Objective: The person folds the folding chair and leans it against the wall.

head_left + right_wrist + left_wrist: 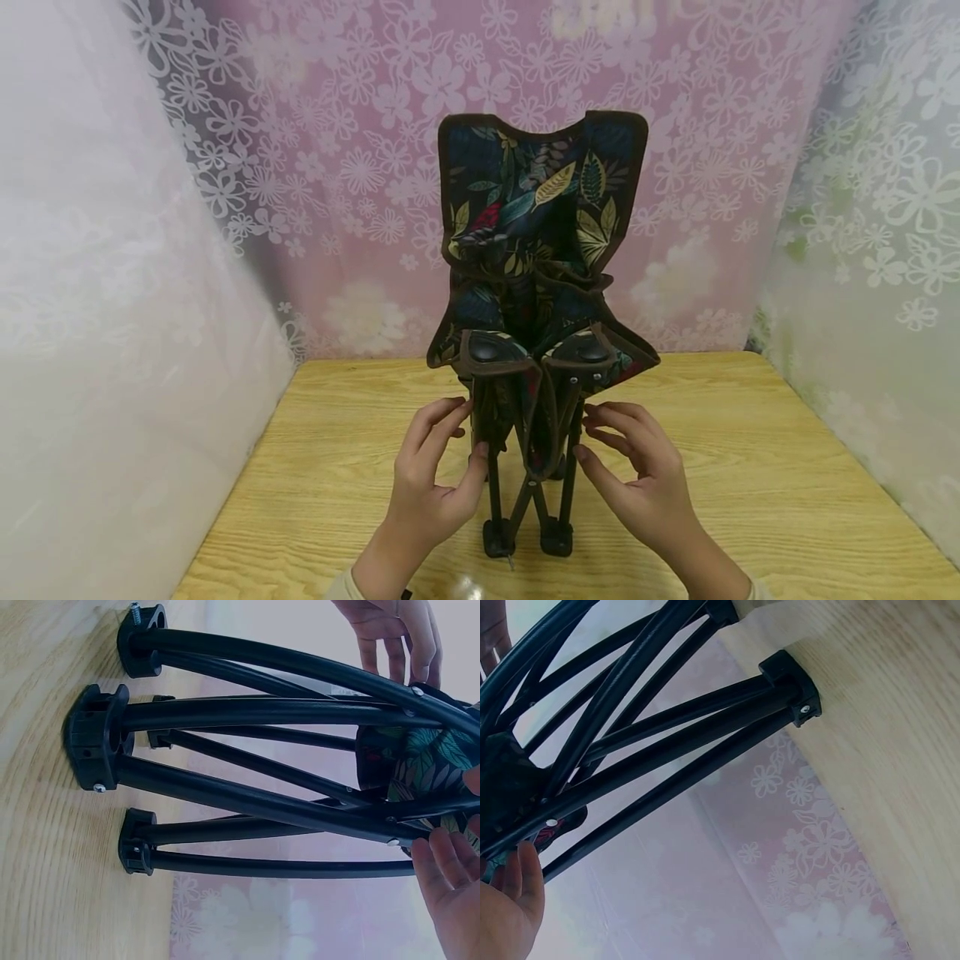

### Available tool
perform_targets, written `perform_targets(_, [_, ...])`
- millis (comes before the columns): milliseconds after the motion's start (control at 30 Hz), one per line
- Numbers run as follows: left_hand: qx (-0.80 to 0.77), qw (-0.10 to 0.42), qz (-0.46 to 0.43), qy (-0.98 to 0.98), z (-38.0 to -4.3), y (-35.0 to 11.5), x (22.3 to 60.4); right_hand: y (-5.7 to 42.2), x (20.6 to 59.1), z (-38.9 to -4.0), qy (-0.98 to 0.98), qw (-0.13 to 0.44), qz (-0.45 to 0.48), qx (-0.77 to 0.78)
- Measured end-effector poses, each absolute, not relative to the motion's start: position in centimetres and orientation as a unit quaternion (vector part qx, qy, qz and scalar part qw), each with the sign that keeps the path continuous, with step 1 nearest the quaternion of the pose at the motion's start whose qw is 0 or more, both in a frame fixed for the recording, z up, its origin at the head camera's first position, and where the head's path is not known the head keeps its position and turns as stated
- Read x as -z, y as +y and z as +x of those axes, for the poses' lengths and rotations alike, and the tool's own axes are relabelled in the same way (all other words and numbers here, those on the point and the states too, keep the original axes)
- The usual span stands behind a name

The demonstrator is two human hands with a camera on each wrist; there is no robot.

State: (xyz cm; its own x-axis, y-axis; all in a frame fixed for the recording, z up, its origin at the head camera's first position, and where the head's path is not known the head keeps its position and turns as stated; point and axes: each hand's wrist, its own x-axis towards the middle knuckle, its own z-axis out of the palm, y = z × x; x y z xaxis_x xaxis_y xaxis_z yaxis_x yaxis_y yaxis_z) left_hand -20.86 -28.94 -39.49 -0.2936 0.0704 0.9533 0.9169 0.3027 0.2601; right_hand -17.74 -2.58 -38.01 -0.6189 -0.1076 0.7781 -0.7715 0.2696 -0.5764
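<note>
A small folding camp chair (543,192) with dark leaf-print fabric and brown edging stands upright, partly folded, its seat cloth bunched between the black tube legs (567,475). My left hand (431,475) is at its left side, fingers loosely bent, fingertips against or very near the left tube. On the opposite side, my right hand (645,467) touches the right tube with thumb and fingertips. The right wrist view shows the right hand's (454,889) fingers mostly straight beside the tubes. Black plastic feet (94,739) join the tubes in pairs. Cloth and tubes partly hide both hands' fingertips.
The chair stands on a wood-grain table (330,467). Behind it hangs a pink flower-patterned curtain (360,167); pale sheets (112,292) close in the left and right sides. A screw (136,613) sticks out of one foot.
</note>
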Motion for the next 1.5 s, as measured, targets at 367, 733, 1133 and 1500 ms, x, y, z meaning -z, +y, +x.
perform_targets(367, [0.453,0.452,-0.373,-0.672,-21.0,-29.1,39.8,-2.2,38.2,-17.6,-0.749,0.307,0.291,-0.511])
perform_targets(733, [0.451,0.443,-0.370,-0.681,-21.1,-29.3,40.2,-1.8,38.6,-17.5,-0.778,0.282,0.259,-0.498])
perform_targets(1133, [0.455,0.420,-0.359,-0.698,-20.9,-29.5,40.6,-1.4,38.8,-17.2,-0.821,0.255,0.223,-0.460])
perform_targets(1500, [0.450,0.414,-0.361,-0.704,-20.8,-29.6,41.1,-1.2,39.1,-17.1,-0.836,0.239,0.210,-0.447])
